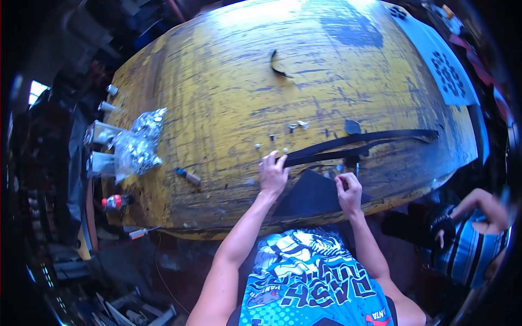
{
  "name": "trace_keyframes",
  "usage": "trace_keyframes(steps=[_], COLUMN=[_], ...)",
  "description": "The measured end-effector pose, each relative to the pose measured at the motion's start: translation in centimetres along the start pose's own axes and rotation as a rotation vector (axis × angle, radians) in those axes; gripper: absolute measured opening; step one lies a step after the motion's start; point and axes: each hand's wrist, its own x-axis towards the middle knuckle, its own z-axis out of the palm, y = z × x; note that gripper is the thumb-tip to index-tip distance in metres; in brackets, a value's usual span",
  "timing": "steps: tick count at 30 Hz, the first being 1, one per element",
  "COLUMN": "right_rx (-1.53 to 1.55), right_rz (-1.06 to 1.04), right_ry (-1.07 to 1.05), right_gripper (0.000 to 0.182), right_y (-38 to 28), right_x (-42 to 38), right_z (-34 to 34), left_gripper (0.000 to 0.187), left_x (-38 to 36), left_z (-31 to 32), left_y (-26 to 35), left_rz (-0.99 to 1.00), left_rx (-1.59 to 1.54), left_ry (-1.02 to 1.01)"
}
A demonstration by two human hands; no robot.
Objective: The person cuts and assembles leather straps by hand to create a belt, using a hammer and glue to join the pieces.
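Your left hand (273,175) pinches the near end of the black strap (331,145), apparently to steady it as it runs beyond your right hand (349,191), whose fingers curl over the dark sheet (307,195), any grip hidden.

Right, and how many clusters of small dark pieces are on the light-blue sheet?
2. The smaller cluster lies near the sheet's far end, and the larger one spreads over its nearer part. The far end meets the picture's edge, so more may be hidden.
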Motion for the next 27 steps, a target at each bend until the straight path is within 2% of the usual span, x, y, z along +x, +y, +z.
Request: trace_keyframes(steps=[1,3,6,7,9,10,12,13,17,20,23,24,27], right_rx=[0.003,-0.08,-0.276,-0.353,-0.28,-0.282,-0.143,-0.074,0.068,0.149,0.2,0.243,0.376], right_rz=[-0.031,-0.222,-0.483,-0.568,-0.456,-0.305,-0.147,-0.07,-0.018,0.098,0.137,0.161,0.22], right_ry=[-0.046,-0.105,-0.115,-0.112,-0.402,-0.598,-0.599,-0.6,-0.539,-0.525,-0.52,-0.517,-0.502], right_gripper=[0.007,0.011,0.018,0.02,0.022,0.021,0.019,0.018,0.017,0.015,0.013,0.013,0.012], right_y=[-1.1,-2.9,-5.9,-6.5,-6.8,-6.7,-7.4,-7.7,-8.4,-10.3,-9.9,-9.6,-9.1], right_x=[1.0,3.1,5.0,5.2,5.6,6.0,5.9,5.8,5.3,4.8,4.5,4.4,4.2], right_z=[0.9,3.0,6.3,7.1,8.3,8.3,7.6,7.1,4.6,2.8,1.6,1.4,1.0], left_gripper=[0.041,0.032,0.024,0.021,0.022,0.024,0.027,0.028,0.032,0.036,0.036,0.029,0.022], left_x=[0.5,0.8,-0.4,-1.2,-2.0,-1.7,-0.9,0.1,7.5,13.1,16.2,16.6,17.2], left_z=[0.0,-0.4,-0.5,-0.9,-2.3,-2.7,-3.4,-3.3,-2.1,1.1,2.1,2.3,2.6], left_y=[0.1,-0.3,-1.0,-1.3,-2.1,-2.6,-3.5,-3.8,-2.3,-0.6,0.4,0.3,-0.1], left_rz=[-0.037,0.051,-0.242,-0.162,-0.316,-0.318,-0.324,-0.237,0.176,0.37,0.4,0.456,0.402], left_rx=[-0.045,-0.047,-0.688,-0.803,-0.909,-0.85,-0.734,-0.674,-0.336,-0.122,0.055,0.069,0.076], left_ry=[-0.021,0.035,-0.198,-0.148,-0.293,-0.233,-0.123,-0.091,0.033,0.005,-0.265,-0.237,-0.284])
